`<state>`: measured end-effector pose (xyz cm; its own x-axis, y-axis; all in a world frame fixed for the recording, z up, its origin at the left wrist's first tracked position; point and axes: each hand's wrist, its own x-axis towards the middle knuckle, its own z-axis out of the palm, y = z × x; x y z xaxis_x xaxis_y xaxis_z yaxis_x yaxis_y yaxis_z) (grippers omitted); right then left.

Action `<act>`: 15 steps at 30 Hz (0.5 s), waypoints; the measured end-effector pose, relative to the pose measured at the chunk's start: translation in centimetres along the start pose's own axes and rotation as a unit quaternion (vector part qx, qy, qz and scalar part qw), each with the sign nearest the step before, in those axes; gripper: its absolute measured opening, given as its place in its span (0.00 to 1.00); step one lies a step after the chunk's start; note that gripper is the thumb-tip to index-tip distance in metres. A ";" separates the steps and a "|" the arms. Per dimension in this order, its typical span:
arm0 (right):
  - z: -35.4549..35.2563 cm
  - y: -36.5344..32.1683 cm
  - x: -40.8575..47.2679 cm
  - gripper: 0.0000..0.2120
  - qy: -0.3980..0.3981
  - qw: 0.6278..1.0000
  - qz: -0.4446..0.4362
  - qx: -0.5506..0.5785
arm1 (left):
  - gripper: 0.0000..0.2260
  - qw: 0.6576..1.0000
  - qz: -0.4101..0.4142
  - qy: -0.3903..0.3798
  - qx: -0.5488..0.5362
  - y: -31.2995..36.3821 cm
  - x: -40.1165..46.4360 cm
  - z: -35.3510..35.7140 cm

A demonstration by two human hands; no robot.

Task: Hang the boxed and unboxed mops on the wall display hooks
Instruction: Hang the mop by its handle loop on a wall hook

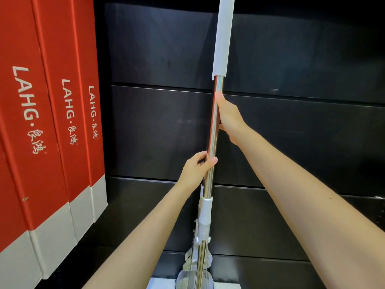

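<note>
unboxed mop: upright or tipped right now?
Upright. The mop's steel pole runs near vertical against the dark wall panels, right hand gripping above left hand. Hook engagement: cannot tell.

Both arms stretched fwd & up, forearms bare. My right hand (228, 115) is higher, fingers wrapped round the mop pole (212, 147), thumb lying up along it, wrist bent slightly. My left hand (196, 166) is lower, just below the right, pinching the same pole w/ thumb across the front, fingers curled behind.
</note>
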<state>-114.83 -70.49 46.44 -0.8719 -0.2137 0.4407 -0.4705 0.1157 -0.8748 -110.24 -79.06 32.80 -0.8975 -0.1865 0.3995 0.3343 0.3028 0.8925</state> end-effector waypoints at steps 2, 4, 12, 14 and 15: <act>0.2 -0.2 -0.1 0.26 0.006 1.000 0.005 -0.010 | 0.21 1.000 -0.001 0.004 -0.002 0.0 -0.1 0.1; 0.3 -0.3 -0.3 0.26 0.010 1.000 0.003 -0.023 | 0.17 1.000 0.002 0.010 -0.010 0.0 -0.3 0.2; 0.8 -0.4 -0.5 0.30 0.019 0.996 -0.022 -0.085 | 0.04 0.998 -0.005 0.029 -0.048 -0.1 -0.7 0.4; 0.9 -0.3 -0.5 0.31 0.024 0.995 -0.026 -0.094 | 0.07 0.999 -0.003 0.024 -0.048 -0.2 -0.7 0.5; 0.9 -0.3 -0.4 0.31 0.027 0.995 -0.028 -0.096 | 0.09 0.999 -0.005 0.021 -0.041 -0.2 -0.7 0.5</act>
<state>-114.19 -71.35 46.32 -0.8470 -0.1727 0.5028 -0.5315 0.2895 -0.7960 -109.87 -78.51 32.25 -0.8884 -0.2293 0.3978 0.3498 0.2232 0.9098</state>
